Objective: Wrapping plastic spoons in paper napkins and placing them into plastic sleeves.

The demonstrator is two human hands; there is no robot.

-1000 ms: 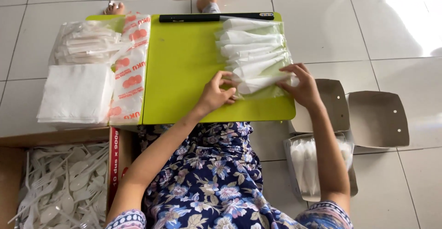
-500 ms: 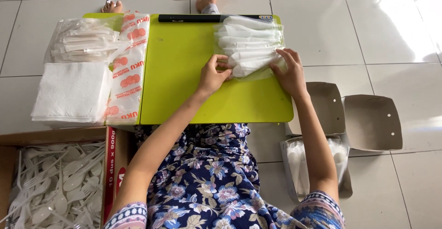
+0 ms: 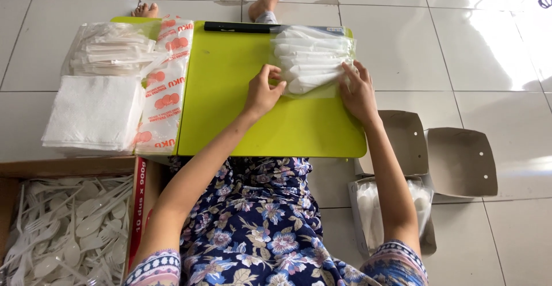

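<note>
A row of clear plastic packets with white contents (image 3: 310, 61) lies stacked at the far right of a lime-green low table (image 3: 230, 90). My left hand (image 3: 263, 90) pinches the left edge of the nearest packet with thumb and fingertips. My right hand (image 3: 359, 93) presses flat on the right side of the same stack, fingers spread over the plastic. A black bar (image 3: 238, 27) lies along the table's far edge.
A stack of white napkins (image 3: 95, 113), a bag of wrapped items (image 3: 112, 50) and a red-printed bag (image 3: 164, 84) lie to the left. A cardboard box of white plastic cutlery (image 3: 69, 228) is at lower left. Open grey cartons (image 3: 460, 159) sit on the tiled floor to the right.
Both hands moved away from the table's near edge toward the stack, pushing the nearest packet up against the others. The camera view also shifted slightly.
</note>
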